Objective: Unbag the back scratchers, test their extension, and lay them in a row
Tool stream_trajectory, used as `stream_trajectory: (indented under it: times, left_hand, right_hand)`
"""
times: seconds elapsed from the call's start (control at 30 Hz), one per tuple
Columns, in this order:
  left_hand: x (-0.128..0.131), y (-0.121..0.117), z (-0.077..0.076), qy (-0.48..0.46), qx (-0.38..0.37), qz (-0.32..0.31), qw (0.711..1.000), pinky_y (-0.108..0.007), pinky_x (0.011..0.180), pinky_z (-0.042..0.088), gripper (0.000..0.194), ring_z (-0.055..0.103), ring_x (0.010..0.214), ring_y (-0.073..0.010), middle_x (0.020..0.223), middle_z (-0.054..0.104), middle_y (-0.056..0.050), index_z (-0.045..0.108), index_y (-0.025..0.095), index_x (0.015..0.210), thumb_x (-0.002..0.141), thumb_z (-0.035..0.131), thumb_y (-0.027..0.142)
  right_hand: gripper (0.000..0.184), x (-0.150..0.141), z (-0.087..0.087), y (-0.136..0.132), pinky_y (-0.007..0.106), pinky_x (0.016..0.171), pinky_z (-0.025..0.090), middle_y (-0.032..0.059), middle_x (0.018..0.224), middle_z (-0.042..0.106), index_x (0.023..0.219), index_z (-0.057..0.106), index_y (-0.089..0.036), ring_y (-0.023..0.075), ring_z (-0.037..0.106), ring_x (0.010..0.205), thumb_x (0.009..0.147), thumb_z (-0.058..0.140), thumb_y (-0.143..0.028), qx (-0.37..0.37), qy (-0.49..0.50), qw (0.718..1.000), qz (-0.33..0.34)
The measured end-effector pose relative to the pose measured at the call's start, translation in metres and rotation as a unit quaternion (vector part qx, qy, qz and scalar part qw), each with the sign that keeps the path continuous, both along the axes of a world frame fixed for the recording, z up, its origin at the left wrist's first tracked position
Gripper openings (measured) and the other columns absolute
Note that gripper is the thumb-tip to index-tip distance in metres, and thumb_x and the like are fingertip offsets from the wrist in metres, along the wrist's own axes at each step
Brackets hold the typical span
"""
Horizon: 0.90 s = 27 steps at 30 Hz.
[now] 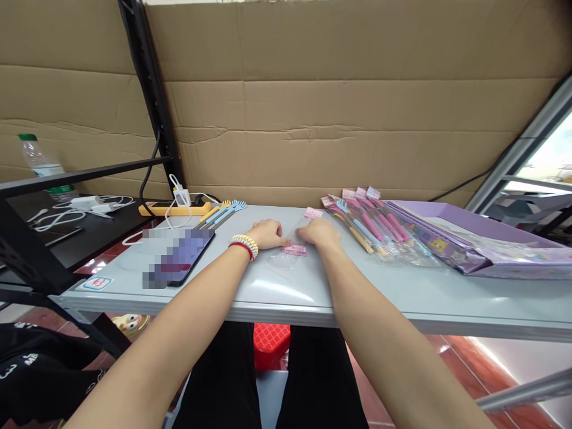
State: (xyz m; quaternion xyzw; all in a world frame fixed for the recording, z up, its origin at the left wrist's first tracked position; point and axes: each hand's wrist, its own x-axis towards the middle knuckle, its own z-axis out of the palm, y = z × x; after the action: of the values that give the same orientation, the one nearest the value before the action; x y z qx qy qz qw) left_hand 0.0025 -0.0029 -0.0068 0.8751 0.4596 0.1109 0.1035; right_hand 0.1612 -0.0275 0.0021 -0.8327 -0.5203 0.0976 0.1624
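A clear plastic bag (289, 261) with a pink label (295, 250) lies flat on the light grey tabletop between my hands. My left hand (269, 234), with beaded bands on its wrist, has curled fingers and its thumb at the bag by the label. My right hand (320, 232) is closed on the bag's other side, fingertips partly hidden. Another pink label (313, 213) shows just behind it. To the left lie loose back scratchers (226, 210) with yellow and blue claw heads. At the right is a pile of bagged back scratchers (373, 223) in pink, blue and yellow.
A phone (192, 257) lies at the table's left, near a yellow power strip (174, 208) with white cables. A purple box (447, 210) stands open at the right. Behind rises a cardboard wall (313, 107). A red stool (270, 345) shows below the table.
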Motion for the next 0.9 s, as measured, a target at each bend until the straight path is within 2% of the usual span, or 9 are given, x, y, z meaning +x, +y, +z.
stream_trajectory:
  times: [0.1, 0.2, 0.3, 0.47, 0.6, 0.67, 0.73, 0.83, 0.9]
  left_hand:
    - [-0.001, -0.003, 0.003, 0.004, -0.010, 0.003, 1.000, -0.038, 0.085, 0.039, 0.052, 0.056, 0.099, -0.0294, 0.101, 0.063, -0.009, 0.058, 0.020, 0.085, 0.064, 0.057, 0.068]
    - [-0.003, -0.005, 0.004, 0.007, -0.031, -0.008, 0.999, -0.038, 0.086, 0.039, 0.062, 0.054, 0.101, -0.0296, 0.106, 0.061, -0.009, 0.057, 0.020, 0.091, 0.058, 0.058, 0.073]
    - [-0.006, -0.004, 0.004, 0.021, -0.045, -0.022, 0.999, -0.041, 0.091, 0.037, 0.074, 0.049, 0.109, -0.0308, 0.114, 0.057, -0.009, 0.056, 0.022, 0.101, 0.052, 0.059, 0.077]
    - [-0.013, 0.000, 0.004, 0.052, -0.067, -0.044, 0.995, -0.046, 0.099, 0.032, 0.082, 0.041, 0.119, -0.0320, 0.126, 0.048, -0.008, 0.051, 0.027, 0.118, 0.050, 0.062, 0.072]
    - [-0.016, -0.002, 0.009, 0.063, -0.087, -0.049, 0.993, -0.045, 0.101, 0.031, 0.087, 0.039, 0.121, -0.0319, 0.130, 0.045, -0.008, 0.050, 0.029, 0.122, 0.048, 0.064, 0.072]
    - [-0.017, -0.002, 0.009, 0.037, -0.099, -0.049, 0.993, -0.043, 0.099, 0.033, 0.086, 0.041, 0.120, -0.0310, 0.130, 0.047, -0.008, 0.052, 0.027, 0.122, 0.049, 0.062, 0.074]
    - [-0.018, -0.001, 0.008, -0.025, -0.110, -0.038, 0.993, -0.038, 0.095, 0.037, 0.083, 0.046, 0.115, -0.0293, 0.127, 0.051, -0.010, 0.054, 0.023, 0.119, 0.055, 0.058, 0.075]
    - [-0.015, 0.002, 0.006, -0.162, -0.108, -0.015, 0.981, -0.033, 0.085, 0.041, 0.072, 0.054, 0.103, -0.0250, 0.117, 0.058, -0.011, 0.055, 0.018, 0.115, 0.068, 0.050, 0.072]
    - [-0.013, 0.004, 0.005, -0.248, -0.095, -0.015, 0.964, -0.031, 0.080, 0.042, 0.058, 0.056, 0.095, -0.0220, 0.108, 0.062, -0.009, 0.057, 0.017, 0.107, 0.074, 0.048, 0.064]
  right_hand:
    - [0.057, 0.000, -0.002, 0.001, 0.040, 0.086, 0.043, 0.0200, 0.120, 0.056, 0.114, 0.062, -0.013, 0.0321, 0.052, 0.112, 0.070, 0.060, -0.050, 0.018, -0.010, 1.000, -0.020]
    - [0.074, 0.001, -0.006, 0.003, 0.042, 0.096, 0.036, 0.0222, 0.133, 0.045, 0.121, 0.057, -0.009, 0.0351, 0.037, 0.126, 0.067, 0.059, -0.060, 0.013, -0.040, 0.999, -0.034]
    - [0.083, 0.004, -0.012, 0.006, 0.043, 0.100, 0.031, 0.0232, 0.137, 0.040, 0.129, 0.048, -0.006, 0.0352, 0.031, 0.129, 0.067, 0.059, -0.061, 0.030, -0.037, 0.998, -0.049]
    - [0.064, 0.012, -0.014, 0.009, 0.044, 0.098, 0.031, 0.0230, 0.129, 0.048, 0.127, 0.043, -0.009, 0.0336, 0.037, 0.125, 0.074, 0.058, -0.042, 0.097, 0.017, 0.990, -0.096]
    - [0.055, 0.021, -0.012, 0.014, 0.043, 0.096, 0.035, 0.0170, 0.116, 0.058, 0.122, 0.046, -0.014, 0.0301, 0.047, 0.118, 0.070, 0.060, -0.021, 0.157, 0.083, 0.980, -0.093]
    - [0.056, 0.023, -0.011, 0.016, 0.038, 0.091, 0.041, 0.0119, 0.106, 0.063, 0.121, 0.047, -0.016, 0.0257, 0.054, 0.108, 0.067, 0.060, -0.014, 0.222, 0.158, 0.960, -0.071]
    - [0.053, 0.022, -0.009, 0.017, 0.032, 0.078, 0.048, 0.0072, 0.091, 0.065, 0.117, 0.049, -0.015, 0.0211, 0.061, 0.091, 0.065, 0.061, -0.011, 0.260, 0.281, 0.924, -0.016]
    - [0.038, 0.013, -0.006, 0.015, 0.027, 0.056, 0.049, 0.0026, 0.073, 0.062, 0.101, 0.054, -0.014, 0.0146, 0.059, 0.063, 0.064, 0.064, -0.011, 0.252, 0.454, 0.848, 0.109]
    - [0.031, 0.005, -0.005, 0.012, 0.025, 0.049, 0.047, 0.0009, 0.066, 0.060, 0.092, 0.055, -0.015, 0.0118, 0.055, 0.054, 0.063, 0.068, -0.012, 0.238, 0.504, 0.810, 0.183]
